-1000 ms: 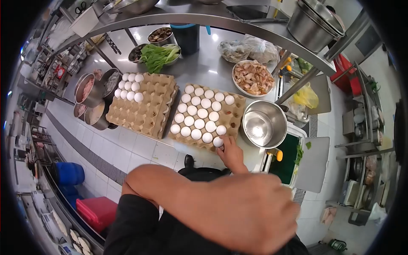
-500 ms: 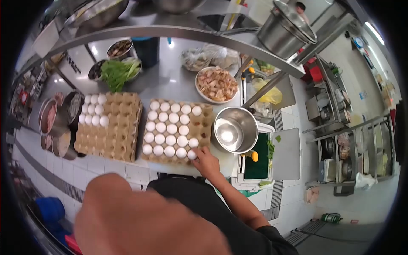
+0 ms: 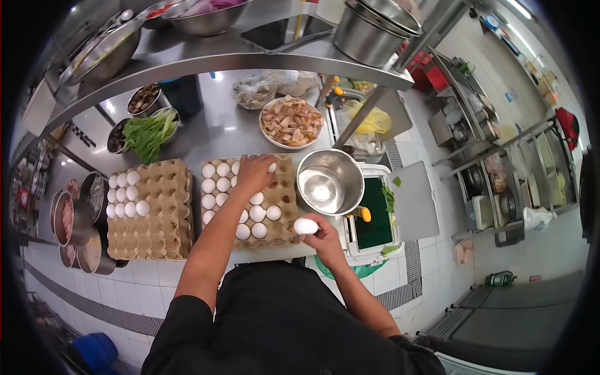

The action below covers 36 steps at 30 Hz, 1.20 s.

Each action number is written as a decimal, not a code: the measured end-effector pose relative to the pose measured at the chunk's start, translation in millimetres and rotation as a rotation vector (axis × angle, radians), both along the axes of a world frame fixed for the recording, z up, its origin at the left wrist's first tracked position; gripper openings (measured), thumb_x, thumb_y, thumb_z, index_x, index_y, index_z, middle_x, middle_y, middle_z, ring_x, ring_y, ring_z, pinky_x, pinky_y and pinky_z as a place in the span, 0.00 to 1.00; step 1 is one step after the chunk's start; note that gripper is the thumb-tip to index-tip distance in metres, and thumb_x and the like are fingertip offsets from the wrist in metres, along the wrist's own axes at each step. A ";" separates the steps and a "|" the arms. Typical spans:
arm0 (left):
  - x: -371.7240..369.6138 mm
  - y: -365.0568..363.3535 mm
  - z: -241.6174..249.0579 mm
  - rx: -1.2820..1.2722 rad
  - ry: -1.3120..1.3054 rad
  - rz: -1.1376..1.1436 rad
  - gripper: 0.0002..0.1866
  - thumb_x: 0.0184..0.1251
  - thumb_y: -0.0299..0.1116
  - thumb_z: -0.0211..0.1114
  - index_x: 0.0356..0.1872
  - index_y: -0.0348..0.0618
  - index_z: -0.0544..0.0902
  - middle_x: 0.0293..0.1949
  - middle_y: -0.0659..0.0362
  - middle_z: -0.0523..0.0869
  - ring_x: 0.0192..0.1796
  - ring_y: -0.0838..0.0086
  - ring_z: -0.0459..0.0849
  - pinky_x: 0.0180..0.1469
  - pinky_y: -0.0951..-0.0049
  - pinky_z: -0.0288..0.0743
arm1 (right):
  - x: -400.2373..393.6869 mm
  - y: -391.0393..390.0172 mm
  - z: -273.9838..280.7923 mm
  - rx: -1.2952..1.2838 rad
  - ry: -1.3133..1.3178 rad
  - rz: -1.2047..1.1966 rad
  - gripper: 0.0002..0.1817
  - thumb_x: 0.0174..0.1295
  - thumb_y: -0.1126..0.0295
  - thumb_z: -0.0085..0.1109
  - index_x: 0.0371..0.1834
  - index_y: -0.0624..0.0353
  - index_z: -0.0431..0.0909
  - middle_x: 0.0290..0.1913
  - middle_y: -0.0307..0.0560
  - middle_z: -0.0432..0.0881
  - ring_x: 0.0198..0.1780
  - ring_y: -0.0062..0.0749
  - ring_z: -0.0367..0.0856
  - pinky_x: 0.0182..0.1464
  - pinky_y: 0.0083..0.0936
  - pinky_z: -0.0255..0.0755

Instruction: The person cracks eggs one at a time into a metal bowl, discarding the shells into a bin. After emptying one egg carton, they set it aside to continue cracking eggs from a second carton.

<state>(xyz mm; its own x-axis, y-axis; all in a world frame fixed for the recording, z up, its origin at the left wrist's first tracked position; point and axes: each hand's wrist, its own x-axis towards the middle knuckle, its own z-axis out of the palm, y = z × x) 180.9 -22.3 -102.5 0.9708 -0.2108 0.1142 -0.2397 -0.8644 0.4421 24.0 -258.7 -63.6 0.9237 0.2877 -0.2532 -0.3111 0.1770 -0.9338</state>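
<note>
My right hand (image 3: 325, 239) holds a white egg (image 3: 305, 226) just beyond the right edge of an egg tray (image 3: 287, 215). Over the upper part of this tray, my left hand (image 3: 255, 174) reaches down among the eggs, its fingers curled near an egg (image 3: 272, 167); whether it grips one is hidden. White eggs fill much of the tray. To the left, a stack of egg trays (image 3: 164, 200) carries several eggs at its left side. An empty steel pot (image 3: 330, 182) stands close to the right of the nearer tray.
Behind the trays are a bowl of chopped meat (image 3: 292, 122), plastic bags (image 3: 256, 89) and a bowl of leafy greens (image 3: 150, 134). A metal shelf (image 3: 231, 61) crosses above the counter. An open white container (image 3: 374, 212) is at the right, with steel pots (image 3: 72, 219) at the far left.
My right hand has lifted an egg from the tray's lower right corner. My left hand has moved from close before the camera onto the tray. The view has shifted.
</note>
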 end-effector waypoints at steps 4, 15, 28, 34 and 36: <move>6.4 1.0 -26.5 -0.060 -0.119 0.008 0.22 0.56 0.32 0.69 0.56 0.50 0.83 0.55 0.59 0.85 0.61 0.61 0.79 0.71 0.42 0.58 | 24.6 -38.2 7.0 0.070 -0.153 -0.396 0.21 0.59 0.87 0.57 0.49 0.53 0.65 0.53 0.53 0.81 0.41 0.37 0.84 0.42 0.32 0.81; 10.7 50.2 0.4 -0.515 0.051 0.327 0.14 0.62 0.33 0.65 0.49 0.44 0.85 0.46 0.50 0.88 0.43 0.59 0.87 0.48 0.63 0.78 | 105.4 -169.0 -70.2 0.129 0.086 -0.609 0.15 0.75 0.64 0.51 0.60 0.54 0.69 0.45 0.46 0.81 0.38 0.34 0.83 0.42 0.28 0.80; -46.2 -56.7 62.1 -0.281 0.441 -0.242 0.40 0.58 0.29 0.64 0.76 0.63 0.66 0.52 0.48 0.85 0.54 0.57 0.84 0.60 0.62 0.76 | 142.6 -182.1 -61.9 0.004 0.237 -0.508 0.20 0.75 0.47 0.47 0.47 0.52 0.74 0.28 0.43 0.82 0.19 0.22 0.71 0.22 0.22 0.65; -50.1 -33.4 55.9 -0.416 0.315 0.064 0.39 0.58 0.30 0.66 0.74 0.62 0.69 0.48 0.52 0.85 0.50 0.59 0.84 0.58 0.62 0.76 | 181.6 -176.1 -43.6 0.247 0.187 -0.634 0.14 0.74 0.54 0.52 0.49 0.51 0.74 0.36 0.43 0.82 0.26 0.23 0.73 0.27 0.25 0.66; -56.6 -43.8 64.9 -0.348 0.370 -0.007 0.35 0.58 0.31 0.67 0.71 0.59 0.74 0.48 0.52 0.85 0.51 0.59 0.84 0.57 0.62 0.77 | 199.3 -165.9 -23.9 0.315 0.164 -0.594 0.12 0.73 0.59 0.56 0.52 0.51 0.73 0.38 0.42 0.82 0.29 0.24 0.75 0.29 0.26 0.69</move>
<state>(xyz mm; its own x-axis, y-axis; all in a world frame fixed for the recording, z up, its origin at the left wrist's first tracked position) 124.3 -66.1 -37.5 0.9583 -0.2279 -0.1722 -0.0179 -0.6495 0.7601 223.3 -424.6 -87.4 0.9043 -0.1726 -0.3905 -0.2102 0.6162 -0.7590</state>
